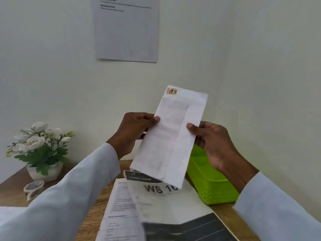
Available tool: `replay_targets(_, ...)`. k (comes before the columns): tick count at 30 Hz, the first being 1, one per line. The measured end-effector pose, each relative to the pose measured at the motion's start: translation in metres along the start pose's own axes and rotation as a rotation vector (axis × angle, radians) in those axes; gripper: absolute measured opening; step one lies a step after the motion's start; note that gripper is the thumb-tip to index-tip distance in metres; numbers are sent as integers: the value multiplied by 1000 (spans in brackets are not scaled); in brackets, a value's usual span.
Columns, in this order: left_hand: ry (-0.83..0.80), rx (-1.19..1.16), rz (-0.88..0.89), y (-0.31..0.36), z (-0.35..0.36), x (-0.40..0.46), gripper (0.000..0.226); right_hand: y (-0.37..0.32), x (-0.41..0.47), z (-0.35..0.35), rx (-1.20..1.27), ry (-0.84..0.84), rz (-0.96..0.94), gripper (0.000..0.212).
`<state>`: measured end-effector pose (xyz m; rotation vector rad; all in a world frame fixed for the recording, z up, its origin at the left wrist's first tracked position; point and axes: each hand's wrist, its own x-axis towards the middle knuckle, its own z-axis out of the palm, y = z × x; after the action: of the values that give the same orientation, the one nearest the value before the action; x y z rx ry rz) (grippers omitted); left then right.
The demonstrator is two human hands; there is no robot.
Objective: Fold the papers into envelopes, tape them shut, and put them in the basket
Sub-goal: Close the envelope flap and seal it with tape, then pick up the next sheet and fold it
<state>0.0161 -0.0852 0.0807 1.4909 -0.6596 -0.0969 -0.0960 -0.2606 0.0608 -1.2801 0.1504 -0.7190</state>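
I hold a white folded paper envelope [171, 136] upright in the air above the desk, with a small patterned tape piece near its top left corner. My left hand [133, 133] pinches its left edge with thumb on the front. My right hand [213, 145] grips its right edge. The green plastic basket [213, 186] sits on the desk just below and right of the envelope, partly hidden by my right hand. A roll of patterned tape [33, 187] lies at the desk's left side.
Printed papers [125, 211] and a sheet marked "WS" [166, 202] lie on the wooden desk [13, 185] under the envelope. A white pot of artificial flowers [41, 153] stands at the back left. A printed sheet [126, 28] hangs on the wall.
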Motion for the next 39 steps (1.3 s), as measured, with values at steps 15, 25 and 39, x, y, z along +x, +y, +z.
replay_targets(15, -16, 83, -66, -34, 108, 50, 16, -17, 86, -92, -603, 321, -171, 9)
replay_targets(25, -3, 647, -256, -89, 146, 47, 25, 42, 102, -123, -1471, 220, -92, 16)
replay_targets(39, -156, 1109, -128, -88, 158, 44, 28, 47, 101, -117, -1837, -16, 59, 30)
